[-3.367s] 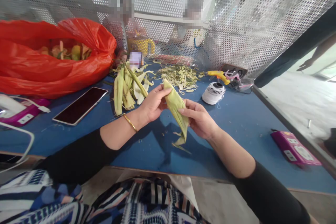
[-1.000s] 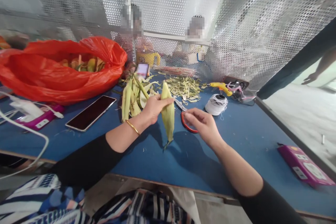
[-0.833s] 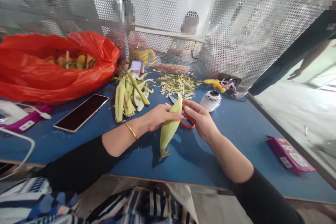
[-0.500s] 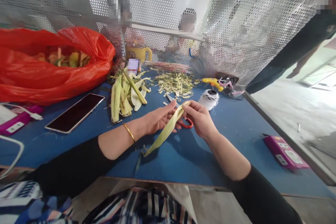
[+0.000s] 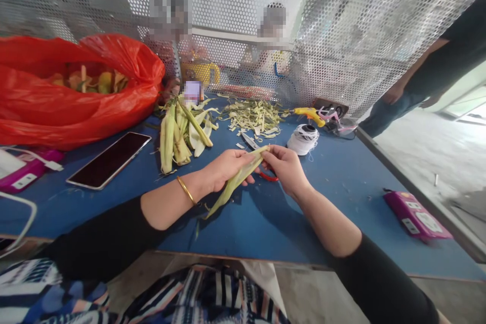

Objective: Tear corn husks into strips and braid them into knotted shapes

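Note:
A long pale-green corn husk point(image 5: 231, 185) stretches between my hands above the blue table. My left hand point(image 5: 226, 167) grips its middle, thumb on top and fingers beneath. At the husk's upper end, my right hand point(image 5: 283, 164) pinches the tip between thumb and fingers. The husk's narrow dark end hangs down toward me. Under my hands lie scissors point(image 5: 249, 140), blades pointing away and red handle partly covered. Beyond my left wrist is a bundle of corn husks point(image 5: 167, 144). A heap of cut husk strips point(image 5: 254, 117) lies farther back.
A red plastic bag point(image 5: 125, 116) fills the back left, near a phone point(image 5: 110, 160). White thread point(image 5: 302, 139) and a yellow glue gun point(image 5: 310, 114) sit to the right. Purple power strips point(image 5: 417, 215) lie at both sides. Perforated metal screens the back; a person point(image 5: 429, 66) stands right.
My left thumb has come down onto the husk, and the left hand now grips it. The husk lies flatter across that palm. The person at right has shifted position.

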Demonstrator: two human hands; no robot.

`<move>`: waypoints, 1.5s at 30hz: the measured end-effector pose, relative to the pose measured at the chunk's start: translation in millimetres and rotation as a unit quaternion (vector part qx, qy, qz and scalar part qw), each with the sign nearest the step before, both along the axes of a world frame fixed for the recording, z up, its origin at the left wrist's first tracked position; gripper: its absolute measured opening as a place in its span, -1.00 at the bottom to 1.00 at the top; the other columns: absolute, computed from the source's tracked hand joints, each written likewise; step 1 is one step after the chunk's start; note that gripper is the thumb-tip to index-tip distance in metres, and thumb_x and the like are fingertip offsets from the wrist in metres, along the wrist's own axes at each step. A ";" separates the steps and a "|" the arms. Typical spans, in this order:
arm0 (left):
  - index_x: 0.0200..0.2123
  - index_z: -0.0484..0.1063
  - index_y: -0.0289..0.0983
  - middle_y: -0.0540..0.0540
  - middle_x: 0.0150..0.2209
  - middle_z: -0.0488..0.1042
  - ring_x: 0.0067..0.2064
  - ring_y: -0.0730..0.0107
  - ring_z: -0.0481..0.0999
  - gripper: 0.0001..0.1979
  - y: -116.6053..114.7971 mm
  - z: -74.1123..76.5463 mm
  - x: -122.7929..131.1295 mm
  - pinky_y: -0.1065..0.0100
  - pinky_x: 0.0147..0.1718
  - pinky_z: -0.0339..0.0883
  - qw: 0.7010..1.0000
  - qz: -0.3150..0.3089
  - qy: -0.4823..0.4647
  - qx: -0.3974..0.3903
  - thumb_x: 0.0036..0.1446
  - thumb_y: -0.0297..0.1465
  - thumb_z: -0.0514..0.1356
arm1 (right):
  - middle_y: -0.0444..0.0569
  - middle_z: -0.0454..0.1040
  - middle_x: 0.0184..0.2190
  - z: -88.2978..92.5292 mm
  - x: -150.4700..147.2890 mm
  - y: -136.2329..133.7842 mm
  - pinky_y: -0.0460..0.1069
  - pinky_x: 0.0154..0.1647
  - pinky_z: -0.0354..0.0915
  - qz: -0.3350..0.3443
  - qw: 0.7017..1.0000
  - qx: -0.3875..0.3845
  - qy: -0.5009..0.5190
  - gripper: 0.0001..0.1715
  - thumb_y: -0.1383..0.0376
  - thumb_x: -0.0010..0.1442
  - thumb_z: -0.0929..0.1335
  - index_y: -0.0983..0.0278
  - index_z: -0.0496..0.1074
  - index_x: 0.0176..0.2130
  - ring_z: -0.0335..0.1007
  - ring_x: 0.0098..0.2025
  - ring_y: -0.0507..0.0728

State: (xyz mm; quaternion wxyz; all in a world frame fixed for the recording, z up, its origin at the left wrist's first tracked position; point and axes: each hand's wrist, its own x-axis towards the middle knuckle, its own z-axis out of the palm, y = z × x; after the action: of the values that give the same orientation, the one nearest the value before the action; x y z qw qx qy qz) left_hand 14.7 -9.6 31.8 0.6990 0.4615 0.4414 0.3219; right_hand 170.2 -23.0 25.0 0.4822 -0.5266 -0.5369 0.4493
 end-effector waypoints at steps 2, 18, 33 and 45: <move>-0.46 0.47 -0.32 -0.01 -0.54 0.51 -0.71 0.62 0.30 -0.81 1.2 0.7 -1.1 0.53 -0.74 0.09 0.999 0.026 0.029 0.025 0.18 -0.37 0.21 | -0.15 0.40 -0.55 -0.4 4.4 1.5 -0.04 -0.41 0.24 0.011 0.996 0.000 -0.090 -0.69 0.08 0.08 0.35 0.28 0.45 -0.33 0.26 -0.51 0.02; -0.48 0.47 -0.33 -0.02 -0.52 0.49 -0.68 0.64 0.26 -0.86 31.2 0.0 -19.3 0.52 -0.72 0.03 0.989 0.130 0.058 0.031 0.13 -0.49 0.19 | 0.19 0.48 -0.14 14.3 19.4 8.2 -0.02 -0.25 0.21 0.083 0.751 -0.007 -0.655 -0.36 0.43 0.02 0.33 0.40 0.35 0.13 0.42 -0.16 0.23; -0.55 0.38 -0.31 0.03 -0.60 0.45 -0.70 0.65 0.23 -0.80 52.9 -4.1 -30.6 0.53 -0.73 0.00 0.967 0.240 0.053 0.070 0.12 -0.52 0.20 | -0.27 0.22 -0.59 18.8 25.4 -2.0 -0.09 -0.65 0.15 0.114 0.985 -0.114 -0.061 -0.17 -0.16 -0.14 0.48 0.32 0.43 -0.05 0.06 -0.68 -0.09; -0.54 0.41 -0.30 0.06 -0.62 0.44 -0.71 0.63 0.22 -0.81 41.2 -0.6 -21.7 0.52 -0.73 -0.03 0.972 0.202 0.064 0.099 0.12 -0.50 0.21 | -0.27 0.14 -0.56 29.1 17.1 -6.9 -0.07 -0.52 -0.01 0.145 0.963 -0.081 -0.210 -0.19 -0.18 -0.18 0.47 0.32 0.41 -0.12 0.01 -0.53 -0.04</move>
State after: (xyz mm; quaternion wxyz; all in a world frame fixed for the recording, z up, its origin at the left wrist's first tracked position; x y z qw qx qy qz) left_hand -7.0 31.6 31.2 0.5409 0.4490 0.5353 0.4682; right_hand 187.3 -29.9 54.1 0.2438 -0.5627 -0.6588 0.4357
